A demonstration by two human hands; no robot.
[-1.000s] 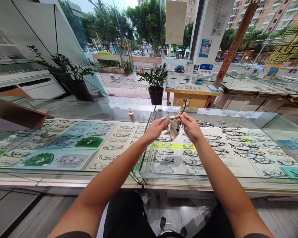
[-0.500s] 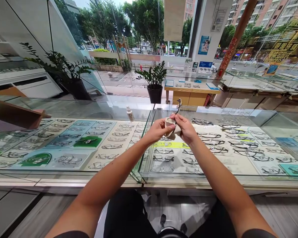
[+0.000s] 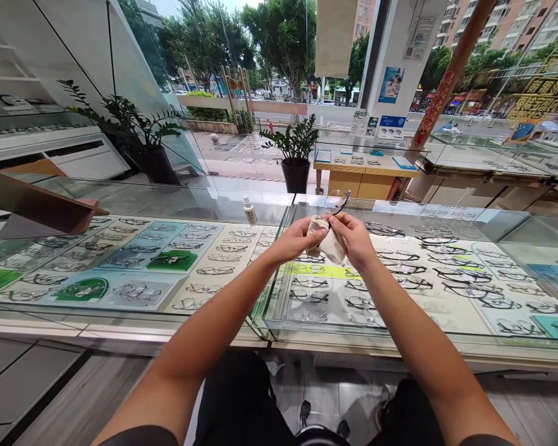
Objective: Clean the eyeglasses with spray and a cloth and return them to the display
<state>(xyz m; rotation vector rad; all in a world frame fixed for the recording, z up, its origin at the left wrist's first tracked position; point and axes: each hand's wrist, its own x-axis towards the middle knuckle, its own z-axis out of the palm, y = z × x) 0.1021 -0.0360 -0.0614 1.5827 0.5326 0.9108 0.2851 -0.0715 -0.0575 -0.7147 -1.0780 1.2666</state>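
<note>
Above the glass counter my two hands meet around a pair of eyeglasses (image 3: 341, 202) and a cream cloth (image 3: 333, 249). My left hand (image 3: 300, 238) is closed on the bunched cloth, its thumb pressed against it. With its fingertips my right hand (image 3: 353, 235) pinches the eyeglasses, and the cloth hangs down beside its palm. One lens and a dark temple stick up beyond my fingers; the rest of the frame is hidden by cloth and fingers.
Under the glass of the display counter (image 3: 267, 328) lie rows of eyeglasses. A small white spray bottle (image 3: 250, 212) stands on top, left of my hands. A brown stand (image 3: 37, 201) is at the far left. Behind the counter is a potted plant (image 3: 295, 176).
The cloth now hangs lower and more spread out below my fingers. The eyeglasses have turned, so the dark temple leans further right. My view has shifted slightly.
</note>
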